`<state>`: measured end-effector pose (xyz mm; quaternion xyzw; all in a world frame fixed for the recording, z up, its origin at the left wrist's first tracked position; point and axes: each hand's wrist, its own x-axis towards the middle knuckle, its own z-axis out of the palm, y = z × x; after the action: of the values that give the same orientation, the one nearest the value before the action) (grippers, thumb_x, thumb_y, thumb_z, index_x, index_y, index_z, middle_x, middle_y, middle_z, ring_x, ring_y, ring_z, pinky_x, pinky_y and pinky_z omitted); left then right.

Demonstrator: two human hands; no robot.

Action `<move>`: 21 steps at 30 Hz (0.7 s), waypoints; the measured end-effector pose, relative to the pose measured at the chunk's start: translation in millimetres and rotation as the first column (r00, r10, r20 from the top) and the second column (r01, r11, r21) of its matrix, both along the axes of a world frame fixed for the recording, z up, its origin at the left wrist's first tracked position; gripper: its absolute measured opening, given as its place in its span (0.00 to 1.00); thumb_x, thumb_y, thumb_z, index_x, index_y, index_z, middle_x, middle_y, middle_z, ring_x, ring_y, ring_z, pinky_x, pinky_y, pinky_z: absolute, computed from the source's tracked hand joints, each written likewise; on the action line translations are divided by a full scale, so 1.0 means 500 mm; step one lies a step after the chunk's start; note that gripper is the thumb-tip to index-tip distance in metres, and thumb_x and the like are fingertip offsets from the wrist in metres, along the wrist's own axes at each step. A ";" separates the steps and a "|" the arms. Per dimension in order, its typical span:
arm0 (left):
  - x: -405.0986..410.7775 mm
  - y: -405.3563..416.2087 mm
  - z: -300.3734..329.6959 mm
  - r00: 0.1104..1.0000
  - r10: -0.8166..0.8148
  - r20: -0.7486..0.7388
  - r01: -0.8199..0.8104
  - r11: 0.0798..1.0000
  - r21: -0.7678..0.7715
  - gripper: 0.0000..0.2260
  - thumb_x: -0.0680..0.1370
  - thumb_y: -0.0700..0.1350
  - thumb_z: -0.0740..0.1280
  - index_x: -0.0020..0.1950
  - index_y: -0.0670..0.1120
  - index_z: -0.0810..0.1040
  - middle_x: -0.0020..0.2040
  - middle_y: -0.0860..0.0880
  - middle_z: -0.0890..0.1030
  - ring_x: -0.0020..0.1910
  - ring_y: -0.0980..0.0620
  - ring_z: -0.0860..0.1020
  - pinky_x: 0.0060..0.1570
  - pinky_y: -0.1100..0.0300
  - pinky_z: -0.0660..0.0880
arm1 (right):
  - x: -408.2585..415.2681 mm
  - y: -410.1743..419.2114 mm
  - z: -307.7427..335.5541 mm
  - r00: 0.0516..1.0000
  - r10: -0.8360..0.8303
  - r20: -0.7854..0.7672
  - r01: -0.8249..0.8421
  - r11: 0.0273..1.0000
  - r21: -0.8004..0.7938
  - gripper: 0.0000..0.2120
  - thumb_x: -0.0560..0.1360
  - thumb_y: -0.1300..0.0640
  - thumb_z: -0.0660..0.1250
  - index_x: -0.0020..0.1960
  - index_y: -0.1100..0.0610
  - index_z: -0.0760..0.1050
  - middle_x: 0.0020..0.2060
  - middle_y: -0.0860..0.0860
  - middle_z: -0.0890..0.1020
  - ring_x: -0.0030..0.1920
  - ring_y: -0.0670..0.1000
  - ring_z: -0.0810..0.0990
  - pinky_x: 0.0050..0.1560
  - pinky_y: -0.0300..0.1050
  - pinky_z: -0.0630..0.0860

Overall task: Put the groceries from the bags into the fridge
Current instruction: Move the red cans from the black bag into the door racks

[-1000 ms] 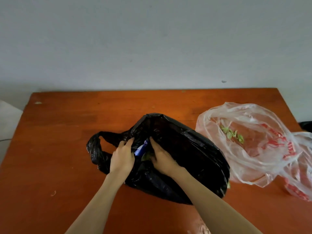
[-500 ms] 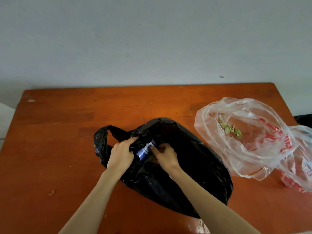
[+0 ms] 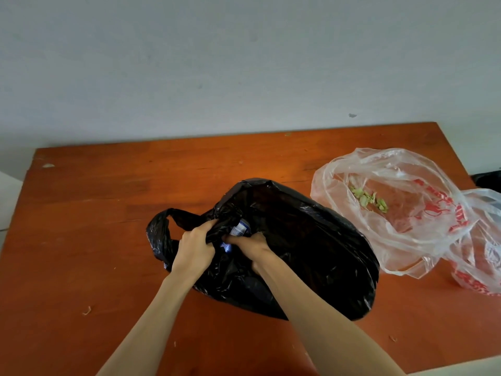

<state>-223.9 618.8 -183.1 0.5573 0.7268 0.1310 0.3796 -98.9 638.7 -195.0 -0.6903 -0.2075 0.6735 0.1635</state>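
Bag [image 3: 311, 253] on table [image 3: 108, 199] — two bags [image 3: 393, 213] right

A plain pale grey wall [image 3: 244, 63] is filling the space beyond the grip, carrying one small dark mark [image 3: 352, 115] up to the right. An orange-brown wooden bench [image 3: 95, 213] is spreading beneath, its far edge meeting the wall. Soft light is pooling on the wood just beyond the grip. Small crumbs [image 3: 86, 310] are lying nearer, to the left.

You can read no text here. The clear plastic bag [image 3: 390, 210] at the right of the frame carries red printing, and the small blue-and-white packet [image 3: 239, 228] at centre a label, both too blurred for you to make out.
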 end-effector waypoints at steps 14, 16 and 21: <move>0.003 -0.024 0.021 0.997 0.028 0.073 -0.027 0.999 -0.016 0.24 0.74 0.29 0.57 0.68 0.45 0.70 0.38 0.52 0.76 0.28 0.54 0.74 0.21 0.70 0.66 | -0.009 -0.017 -0.005 0.995 0.037 0.098 -0.050 0.989 0.137 0.19 0.69 0.59 0.74 0.58 0.64 0.76 0.55 0.59 0.81 0.54 0.58 0.80 0.53 0.46 0.76; -0.008 -0.025 0.023 0.994 0.053 0.096 -0.050 0.998 -0.040 0.23 0.75 0.30 0.56 0.69 0.45 0.69 0.39 0.54 0.75 0.31 0.55 0.75 0.23 0.70 0.68 | -0.007 -0.018 -0.001 0.988 0.106 0.109 -0.120 0.985 0.126 0.21 0.69 0.56 0.74 0.58 0.63 0.75 0.55 0.58 0.80 0.55 0.58 0.79 0.55 0.47 0.76; -0.019 -0.025 0.024 0.990 0.076 0.116 -0.070 0.996 -0.058 0.23 0.75 0.30 0.56 0.69 0.45 0.69 0.38 0.55 0.76 0.30 0.53 0.75 0.22 0.69 0.68 | -0.016 -0.013 0.003 0.978 0.169 0.119 -0.180 0.979 0.090 0.21 0.69 0.55 0.74 0.58 0.62 0.75 0.55 0.58 0.80 0.54 0.58 0.79 0.56 0.48 0.77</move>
<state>-233.3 606.1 -171.2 0.5111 0.7263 0.1578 0.4317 -107.0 632.3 -193.6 -0.6967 -0.3097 0.6347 0.1261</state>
